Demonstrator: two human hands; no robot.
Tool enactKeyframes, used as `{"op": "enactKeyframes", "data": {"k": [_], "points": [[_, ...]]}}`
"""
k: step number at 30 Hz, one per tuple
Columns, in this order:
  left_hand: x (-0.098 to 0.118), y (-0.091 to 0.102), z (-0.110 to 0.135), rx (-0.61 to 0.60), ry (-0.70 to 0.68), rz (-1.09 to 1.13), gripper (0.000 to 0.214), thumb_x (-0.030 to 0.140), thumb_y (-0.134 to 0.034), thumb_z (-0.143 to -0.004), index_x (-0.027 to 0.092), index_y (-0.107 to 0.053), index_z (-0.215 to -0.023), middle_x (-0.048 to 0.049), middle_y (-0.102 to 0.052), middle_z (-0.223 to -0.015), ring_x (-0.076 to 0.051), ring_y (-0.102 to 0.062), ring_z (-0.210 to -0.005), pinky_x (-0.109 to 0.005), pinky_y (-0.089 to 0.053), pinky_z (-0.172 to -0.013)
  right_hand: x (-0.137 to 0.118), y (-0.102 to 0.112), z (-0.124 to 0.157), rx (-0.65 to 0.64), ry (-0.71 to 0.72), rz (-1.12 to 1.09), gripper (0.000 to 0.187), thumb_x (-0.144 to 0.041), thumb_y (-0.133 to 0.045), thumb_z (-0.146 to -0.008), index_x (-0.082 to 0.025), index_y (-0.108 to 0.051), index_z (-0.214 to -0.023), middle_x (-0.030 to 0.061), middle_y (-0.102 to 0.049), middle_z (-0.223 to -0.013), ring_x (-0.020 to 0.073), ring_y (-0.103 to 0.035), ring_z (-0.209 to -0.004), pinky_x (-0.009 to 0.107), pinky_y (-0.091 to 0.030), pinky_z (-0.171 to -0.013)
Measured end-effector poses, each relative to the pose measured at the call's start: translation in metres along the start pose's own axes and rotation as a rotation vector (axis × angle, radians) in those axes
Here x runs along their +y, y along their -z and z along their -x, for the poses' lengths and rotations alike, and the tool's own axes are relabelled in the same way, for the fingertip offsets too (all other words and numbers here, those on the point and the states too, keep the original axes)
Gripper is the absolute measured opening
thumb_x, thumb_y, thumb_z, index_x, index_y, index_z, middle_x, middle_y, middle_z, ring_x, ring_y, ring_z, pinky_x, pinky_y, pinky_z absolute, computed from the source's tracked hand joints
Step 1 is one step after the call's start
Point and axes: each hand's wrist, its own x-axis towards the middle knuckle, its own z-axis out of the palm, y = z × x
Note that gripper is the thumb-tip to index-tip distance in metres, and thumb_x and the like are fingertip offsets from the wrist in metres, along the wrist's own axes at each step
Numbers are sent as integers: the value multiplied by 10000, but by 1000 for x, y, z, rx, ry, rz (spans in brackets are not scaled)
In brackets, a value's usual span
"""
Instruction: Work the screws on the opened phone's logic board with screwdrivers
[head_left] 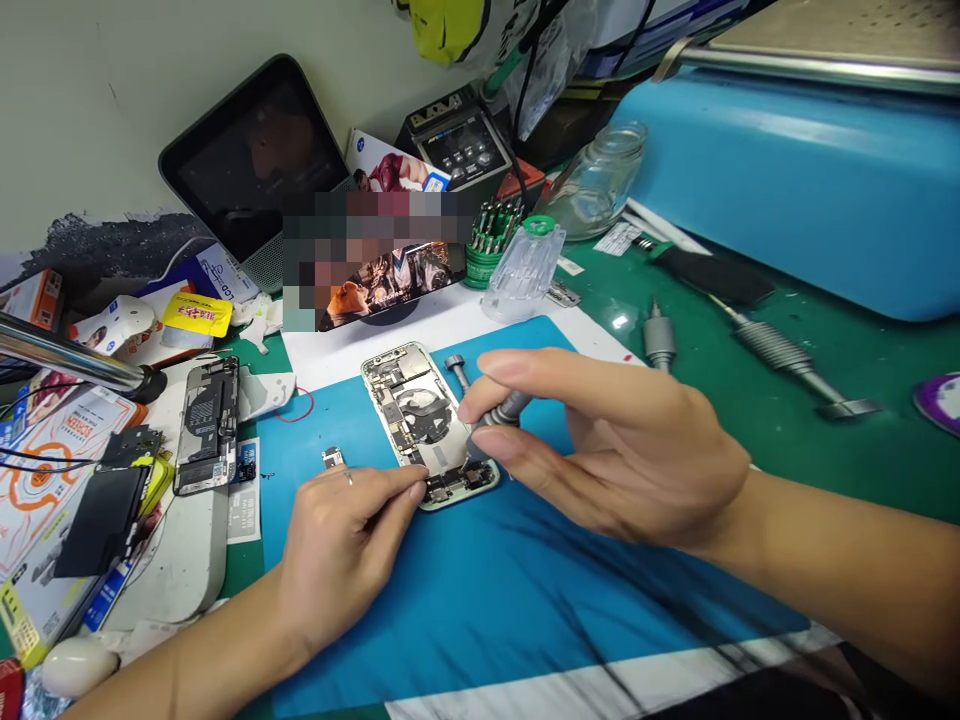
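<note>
An opened phone point(439, 450) lies on the blue mat point(480, 580), its inner parts and dark ring coil showing. My left hand point(341, 525), with a ring on one finger, has index finger and thumb pressed together at the phone's lower left edge. Over the lower right of the phone, my right hand point(622, 450) grips a grey screwdriver point(512, 408) between thumb and fingers, tip slanting down toward the phone's lower part. A capped grey tool end point(454, 363) shows beside the phone, partly hidden by the right fingers. A small metal part point(332, 457) sits beyond my left hand.
Another opened phone assembly point(206, 425) is at left, near boxes and cables. Behind stand a lit phone screen point(397, 285), a green bit holder point(487, 260), a clear plastic cup point(525, 270) and a glass jar point(604, 185). Grey screwdrivers point(784, 345) lie at right.
</note>
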Motion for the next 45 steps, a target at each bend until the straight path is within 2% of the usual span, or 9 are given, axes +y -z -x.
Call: {"op": "enactKeyframes", "data": {"k": [5,8,11,16,21,23,29,33,45], "points": [[2,1,3,-10,-157,-102,161,176,-554,-996,164,-698,-1067,25,-657,-648,-112,-573,-533,-273,-371,-557,6,1,0,29,-38,127,512,-118,-594,-924,-275,-477,-1396,43,-738,-1156,144,-723,-799,291,-631,-730],[4,0,6,-63,-348,-221,200,179,-513,-1001,111,-665,-1111,17,-615,-604,-131,-539,-485,-300,-322,-489,16,7,-3,20,-178,261,446,-216,-612,-927,-294,-520,-1357,-5,-716,-910,137,-648,-635,282,-598,-632],[5,-1,9,-131,-427,-318,255,224,-469,-1024,74,-631,-1152,6,-621,-601,-150,-553,-474,-310,-358,-462,25,12,-7,-14,-289,357,375,-278,-605,-928,-228,-575,-1299,-20,-628,-753,144,-589,-575,293,-554,-600],[6,-3,12,-170,-409,-404,347,289,-438,-1043,41,-572,-1246,-11,-646,-616,-176,-595,-488,-312,-421,-467,33,17,-13,-151,-426,449,346,-320,-573,-935,-229,-608,-1268,3,-673,-803,165,-621,-632,292,-495,-627],[7,-4,13,-164,-386,-434,393,322,-370,-1063,35,-566,-1246,-19,-652,-615,-182,-601,-475,-327,-414,-466,44,19,-13,-508,-544,612,333,-308,-520,-953,-200,-627,-1249,14,-695,-705,208,-656,-650,294,-437,-607],[7,-4,13,-154,-384,-442,397,323,-354,-1066,37,-566,-1242,-13,-649,-610,-185,-599,-470,-337,-409,-458,48,17,-10,-577,-539,630,320,-299,-508,-958,-193,-641,-1229,36,-725,-747,229,-684,-714,300,-442,-631],[7,-3,14,-158,-384,-457,398,323,-343,-1069,41,-575,-1230,-10,-639,-591,-183,-593,-467,-325,-406,-454,46,15,-8,-573,-511,605,305,-314,-457,-981,-205,-672,-1167,58,-748,-877,230,-693,-792,309,-453,-669],[6,-4,14,-149,-383,-463,395,328,-367,-1061,41,-587,-1222,-13,-636,-587,-190,-589,-464,-330,-415,-455,38,15,-11,-509,-458,575,255,-379,-493,-973,-206,-679,-988,58,-695,-891,211,-654,-773,310,-444,-669],[6,-5,16,-138,-388,-461,387,320,-360,-1063,44,-585,-1215,-9,-634,-583,-192,-593,-466,-335,-409,-454,32,10,-9,-630,-584,657,156,-321,-525,-926,-223,-636,-880,36,-608,-917,177,-597,-692,297,-347,-567]]}}
